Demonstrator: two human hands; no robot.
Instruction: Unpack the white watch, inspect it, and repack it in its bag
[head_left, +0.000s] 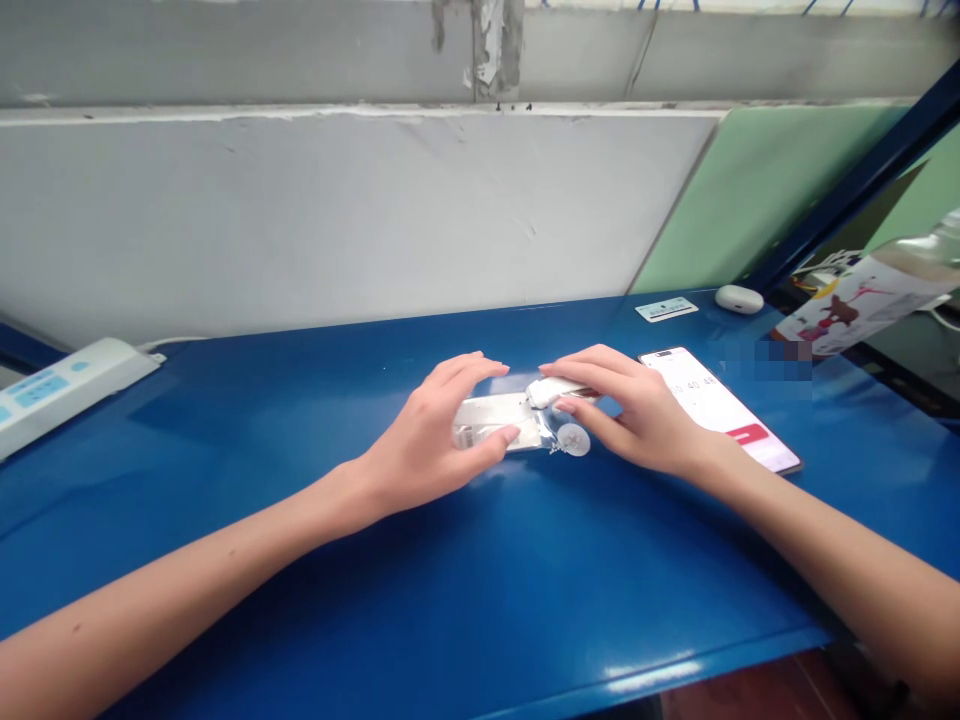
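A clear plastic packet (499, 408) with pale contents lies on the blue table. My left hand (442, 430) is arched over its left end, thumb and fingers apart; the thumb tip overlaps the packet's near side. At the packet's right end, my right hand (630, 405) has its thumb and fingers around a small white object (553, 390) with a shiny metallic edge, whose exact kind I cannot make out. Just below that object rests a round whitish disc (574, 440) beside a short bead chain (555, 448). Fingers partly hide both the packet and the white object.
The blue table (420, 610) meets a white wall panel (337, 220). A lit phone (716, 410) lies beside my right wrist, with a card (666, 309) and white earbud case (739, 299) behind it. A bottle (862, 300) leans at right; a power strip (82, 385) sits at left.
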